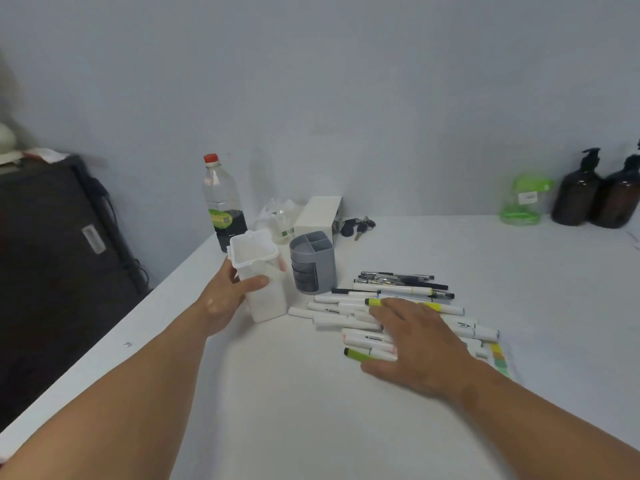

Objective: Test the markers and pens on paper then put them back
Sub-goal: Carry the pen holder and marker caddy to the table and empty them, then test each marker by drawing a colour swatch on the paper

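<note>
Many markers (339, 321), lettering blurred, left hand (228, 296) grips container (265, 301)

place: home or small office, cannot tell which | surface: white table (450, 258) against a plain wall (346, 81) | clues: loose pens and markers (398, 289), grey desk organiser (313, 263), keys (356, 225), drink bottle (221, 199) with red cap, two brown pump bottles (576, 199)
</note>
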A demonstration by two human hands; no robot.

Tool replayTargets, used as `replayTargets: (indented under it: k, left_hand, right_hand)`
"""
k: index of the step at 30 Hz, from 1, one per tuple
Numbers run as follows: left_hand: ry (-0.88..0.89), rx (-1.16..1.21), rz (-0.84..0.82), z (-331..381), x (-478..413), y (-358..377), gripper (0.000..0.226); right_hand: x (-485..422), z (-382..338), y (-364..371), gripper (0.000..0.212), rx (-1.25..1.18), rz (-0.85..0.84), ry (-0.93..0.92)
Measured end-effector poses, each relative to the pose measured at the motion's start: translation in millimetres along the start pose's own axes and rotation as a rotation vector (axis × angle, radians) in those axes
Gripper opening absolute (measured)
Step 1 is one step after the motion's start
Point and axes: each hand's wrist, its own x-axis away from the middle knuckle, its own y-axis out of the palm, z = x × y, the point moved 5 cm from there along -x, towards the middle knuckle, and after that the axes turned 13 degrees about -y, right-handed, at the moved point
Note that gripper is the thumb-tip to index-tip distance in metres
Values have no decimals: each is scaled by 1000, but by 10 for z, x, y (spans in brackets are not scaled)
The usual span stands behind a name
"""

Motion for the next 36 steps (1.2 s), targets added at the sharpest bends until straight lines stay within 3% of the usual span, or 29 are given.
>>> replayTargets:
  k: [7,10,12,14,16,17,19,22,24,28,36]
  left_hand:
    - [-54,-60,-4,-38,-123,-18,77]
    - [-79,-155,40,-116,-47,-89,102]
    - [-118,-198,187,-170,93,-118,116]
    - [-135,-311,413,-220,363,-69,102]
    - [-43,-484,590,-281,752,144,66]
    - [56,-560,597,-325,955,329,47]
    - [265,-705,424,-453,1312,811,25]
    - [596,-985,157,-607,1653,1537,24]
    - [750,-1056,113,-613,1687,1873,28]
    - [723,-1124,150,-648,1562,2272,23]
    - [675,-1191,259,-648,1397,2614,9]
  right_hand:
    - [-6,-9,-46,104,-24,26,-10]
    - [17,-28,-116,106,-20,26,-16]
    - [69,-56,-173,107,-40,1,-28]
    - [187,-74,-241,110,-63,-28,-42]
    - [383,-62,-318,110,-77,-16,-48]
    - [514,-52,-350,108,-83,-5,-42]
    - [832,-3,-403,98,-86,42,-5]
    - [1359,145,-461,69,-40,116,117]
    - [1680,259,-473,53,2,79,241]
    - [2151,311,-462,46,9,3,321]
    - [2629,292,-511,46,-43,25,313]
